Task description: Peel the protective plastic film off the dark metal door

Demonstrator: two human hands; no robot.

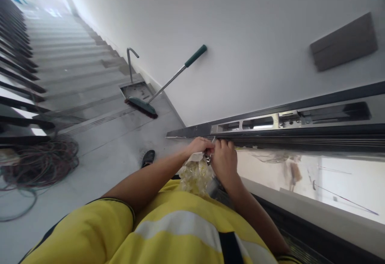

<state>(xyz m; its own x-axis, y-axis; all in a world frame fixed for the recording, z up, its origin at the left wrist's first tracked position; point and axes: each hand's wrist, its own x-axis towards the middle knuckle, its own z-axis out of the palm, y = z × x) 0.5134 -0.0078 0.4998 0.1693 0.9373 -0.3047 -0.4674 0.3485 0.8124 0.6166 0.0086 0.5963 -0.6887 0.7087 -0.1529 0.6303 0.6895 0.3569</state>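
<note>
We stand in a pale stairwell: smooth white wall [246, 35], grey concrete floor [114, 164], and broad flat steps [69, 75] climbing away, ribbed with grooved nosing strips. A dark railing [15, 55] of slanted bars edges the stairs, and a loose tangle of thin wire [39, 164] lies coiled on the floor beneath it. On the landing, a metal dustpan [135, 89] with a hooked handle sits just beside a broom [168, 83] with a green head, reddish bristles, a bright steel shaft and a green grip leaning on the wall. A flat grey rectangular panel [344, 41] is fixed to the wall.

Our hands meet at the edge of a long dark metal frame [300, 136], which carries a silvery slotted plate [249, 123] with rectangular cut-outs. Our left hand [200, 146] curls closed, fingers together, pinching crinkled clear plastic film [195, 174] that hangs in a glossy, yellowish bunch against our yellow vest [168, 232]. Our right hand [224, 162] is clenched beside it, touching the left, gripping a small metallic piece we cannot make out clearly. A black shoe [148, 158] shows on the floor below.
</note>
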